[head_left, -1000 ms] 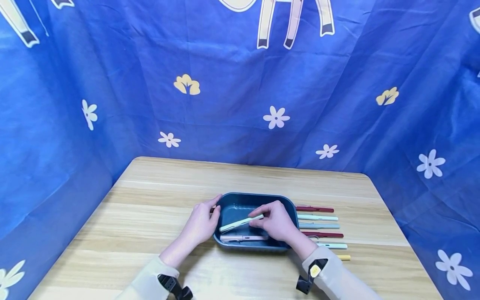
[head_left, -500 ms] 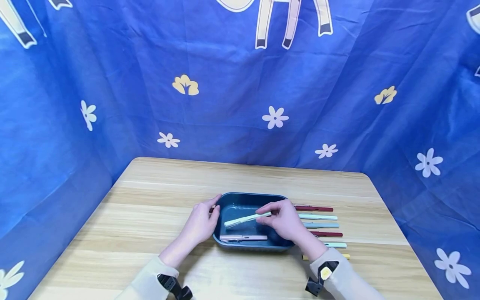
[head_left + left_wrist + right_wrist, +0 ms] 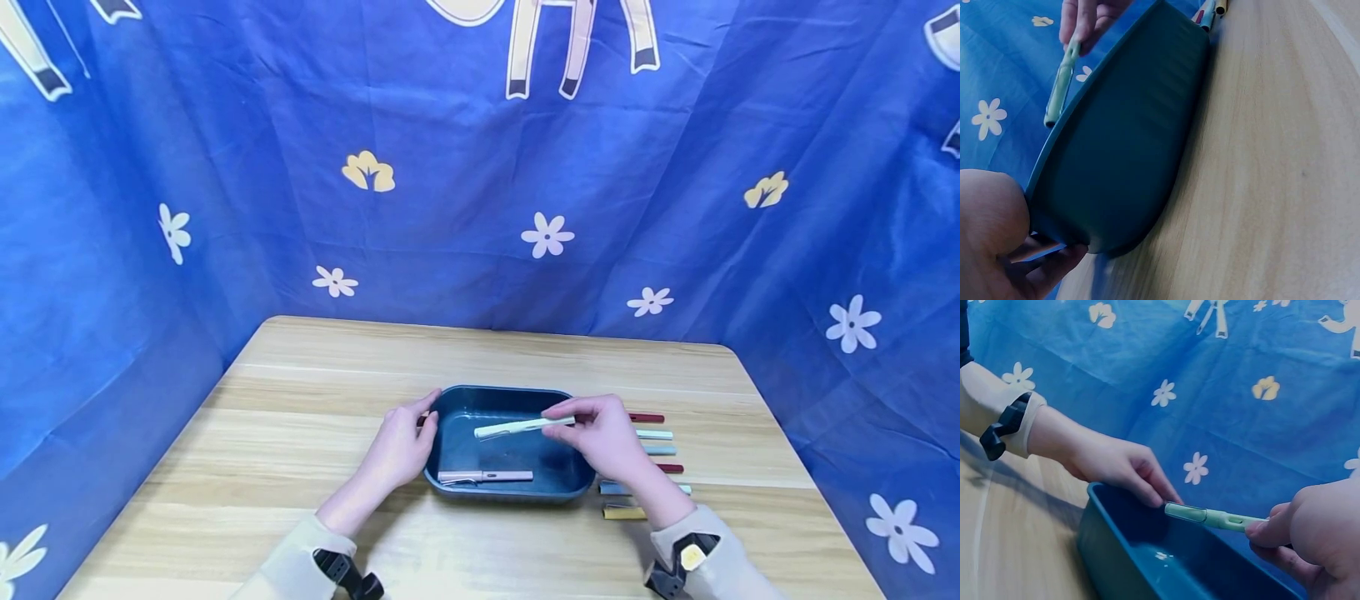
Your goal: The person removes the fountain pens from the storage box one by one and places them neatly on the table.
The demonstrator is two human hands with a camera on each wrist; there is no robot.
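My left hand point(image 3: 401, 442) grips the left end of a dark teal plastic box point(image 3: 1122, 131), its thumb at the rim and fingers against the outer wall. Over the box, my right hand point(image 3: 603, 433) pinches a pale green pen point(image 3: 1210, 517) by one end between thumb and fingers. The pen's clip end points left, tilted slightly down in the head view. A pale lilac pen point(image 3: 487, 477) lies inside the box along its near wall.
To the right of the box lies a column of pens, partly hidden by my right hand and forearm: dark red point(image 3: 648, 418), mint point(image 3: 656, 435), grey-blue point(image 3: 662, 451) and yellow point(image 3: 624, 514) ones show. A blue patterned curtain point(image 3: 450, 250) surrounds the wooden table point(image 3: 315, 417).
My right hand has moved right and lifted the pale green pen away from the box's left side. The left hand stays on the box; the lilac pen has not moved.
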